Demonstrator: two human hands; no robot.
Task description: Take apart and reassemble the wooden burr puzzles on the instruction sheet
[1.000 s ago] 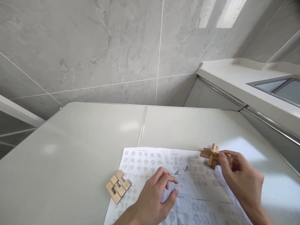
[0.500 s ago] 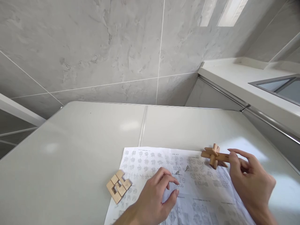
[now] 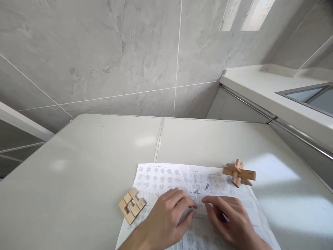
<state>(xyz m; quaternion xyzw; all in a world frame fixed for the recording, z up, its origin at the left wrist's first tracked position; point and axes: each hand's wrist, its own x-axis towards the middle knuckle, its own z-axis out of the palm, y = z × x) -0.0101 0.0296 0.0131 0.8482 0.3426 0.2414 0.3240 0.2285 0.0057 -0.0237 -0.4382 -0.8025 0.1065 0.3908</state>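
Over the printed sheet (image 3: 156, 175), my left hand (image 3: 170, 217) hovers or rests with fingers loosely bent, thumb and forefinger a little apart, and nothing in them. Facing it from the right is my right hand (image 3: 230, 218), also without anything visible in its fingers; its forefinger reaches left and the thumb lies just below. A wooden interlocking puzzle of crossed bars (image 3: 237, 173) sits at the sheet's upper right corner, apart from both hands. Flat wooden puzzle pieces (image 3: 132, 205), fitted together into an angular shape with gaps, lie at the sheet's left edge.
The sheet covers part of a pale table (image 3: 104, 156) with a seam down its middle. A grey tiled wall (image 3: 117, 52) stands behind it. On the right is a white counter (image 3: 260, 78) with a metal-framed opening (image 3: 304, 91).
My right hand has let go of the crossed-bar puzzle and moved left over the sheet, close to my left hand. The puzzle stays at the upper right corner.
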